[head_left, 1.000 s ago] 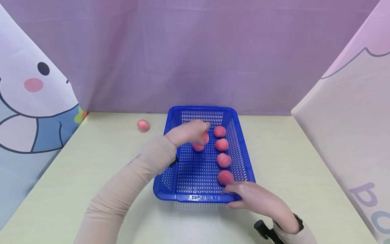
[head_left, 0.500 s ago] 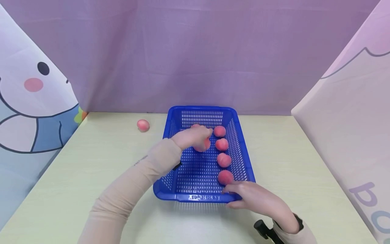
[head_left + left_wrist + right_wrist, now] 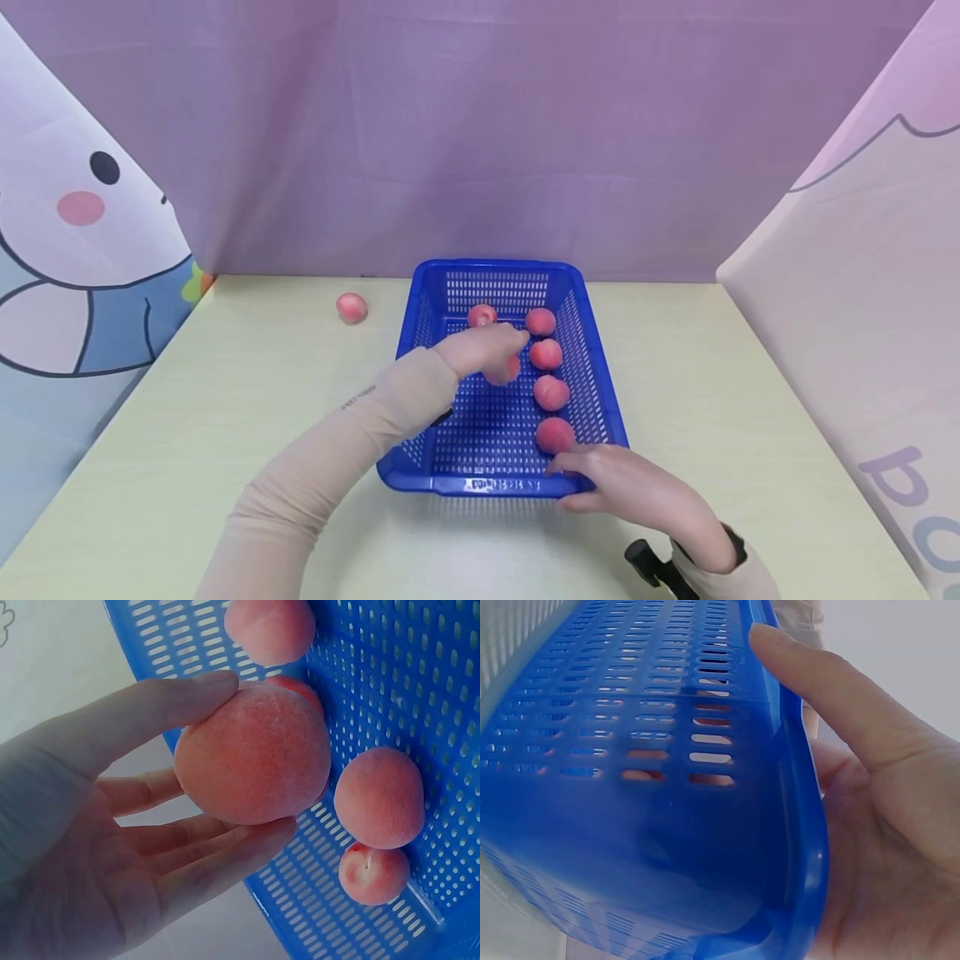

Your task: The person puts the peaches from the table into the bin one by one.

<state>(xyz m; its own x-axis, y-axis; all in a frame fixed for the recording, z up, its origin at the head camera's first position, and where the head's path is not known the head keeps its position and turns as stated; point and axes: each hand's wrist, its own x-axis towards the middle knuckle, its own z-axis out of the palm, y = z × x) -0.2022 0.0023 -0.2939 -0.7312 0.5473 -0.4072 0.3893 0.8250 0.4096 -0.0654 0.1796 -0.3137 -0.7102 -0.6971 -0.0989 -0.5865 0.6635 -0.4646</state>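
My left hand (image 3: 487,346) reaches into the blue plastic basket (image 3: 405,483) and holds a pink peach (image 3: 251,754) between thumb and fingers. In the head view this hand partly covers the held peach. Just beyond it, a peach (image 3: 482,316) lies in the far part of the basket. Several peaches line the basket's right side, the nearest peach (image 3: 555,435) close to my right fingers. My right hand (image 3: 618,487) grips the near right corner of the rim (image 3: 810,847), thumb on the outside in the right wrist view; its other fingers are partly hidden behind the wall.
One more peach (image 3: 352,307) sits on the pale table (image 3: 187,400), left of the basket. A purple cloth (image 3: 465,142) hangs behind, and printed panels (image 3: 90,250) stand at both sides. A black wrist mount (image 3: 652,567) shows at my right wrist.
My left hand has moved nearer and slightly right with the peach, uncovering the far peach behind it. The right hand has stayed on the rim.
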